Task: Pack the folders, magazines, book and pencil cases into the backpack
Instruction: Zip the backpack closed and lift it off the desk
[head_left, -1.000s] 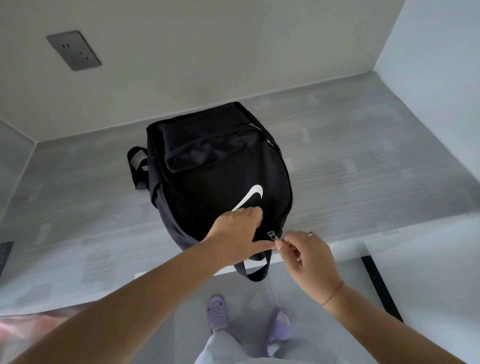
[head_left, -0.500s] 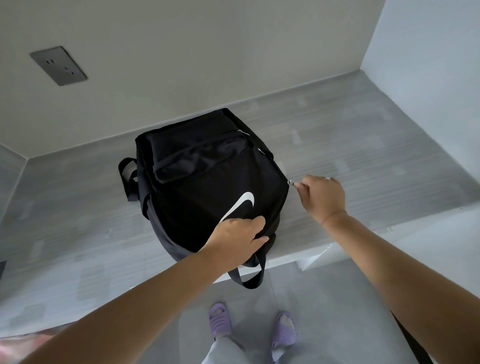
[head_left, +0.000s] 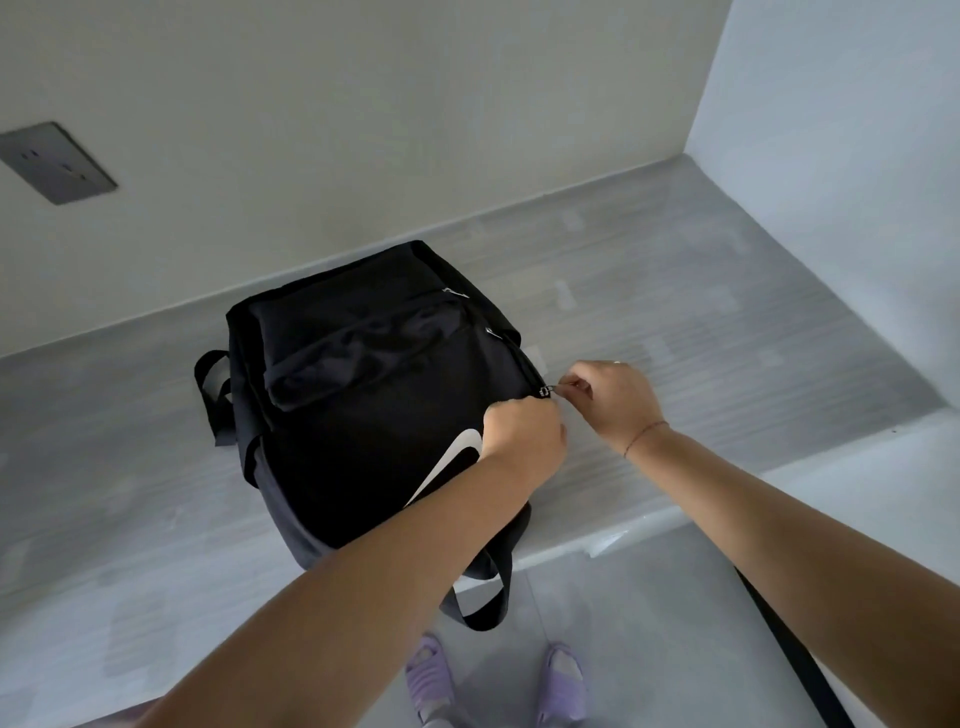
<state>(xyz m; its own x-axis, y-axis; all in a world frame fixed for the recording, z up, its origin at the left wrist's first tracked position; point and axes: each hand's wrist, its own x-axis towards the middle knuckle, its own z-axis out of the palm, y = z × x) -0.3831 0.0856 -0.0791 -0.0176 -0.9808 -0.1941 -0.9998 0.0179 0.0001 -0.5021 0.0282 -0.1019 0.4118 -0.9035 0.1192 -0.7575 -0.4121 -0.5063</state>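
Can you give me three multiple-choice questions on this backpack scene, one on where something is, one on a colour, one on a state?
1. Where does the backpack lie?
A. on the grey ledge
B. on the floor
C. on a chair

2. What colour are the slippers?
A. black
B. purple
C. red

3. What is the right hand doing?
A. resting flat on the ledge
B. hanging free
C. pinching the zipper pull

Answers:
1 A, the bag rests on the grey ledge by the wall.
2 B, both feet below show purple slippers.
3 C, its fingers close on the zipper pull at the bag's right edge, while the left hand grips the fabric beside it.
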